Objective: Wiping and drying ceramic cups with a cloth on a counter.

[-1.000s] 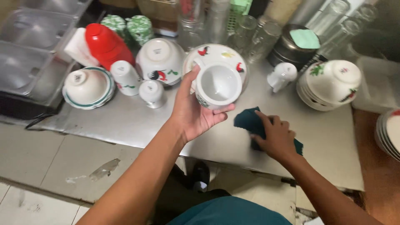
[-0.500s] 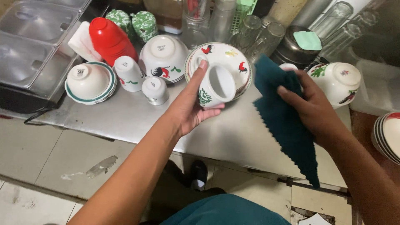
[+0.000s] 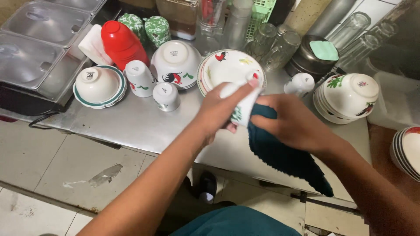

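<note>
- The left hand (image 3: 218, 111) grips a white cup (image 3: 243, 102) with a green pattern, fingers wrapped round its side, thumb up near the rim.
- The cup is held in the air, just in front of the big plate (image 3: 227, 65) and above the steel counter (image 3: 131, 124).
- The right hand (image 3: 295, 122) is closed on a dark teal cloth (image 3: 280, 153) and presses it against the cup's right side.
- The cloth's loose end hangs down past the counter edge, well below the plate.
- The plate is white with a rooster mark and a red-and-green rim; it lies flat on the counter.
- Left of the plate sits an upturned rooster bowl (image 3: 176, 61).
- Just in front of that bowl stand two small upturned cups (image 3: 165, 96), well left of the plate.
- Further left of the plate is an upturned bowl with a green rim (image 3: 98, 85).
- Behind those, far left of the plate, stands a red bottle (image 3: 120, 43), with two green-patterned jars (image 3: 148, 26) beside it.
- Behind the plate stand clear glasses (image 3: 262, 41), upside down.
- Right of the plate sits a small white pot (image 3: 299, 83), and beyond it a stack of flowered bowls (image 3: 348, 96).
- At the far right, well away from the plate, more stacked plates (image 3: 407, 150) show at the picture's edge.
- Steel trays (image 3: 35, 48) fill the far left corner.
</note>
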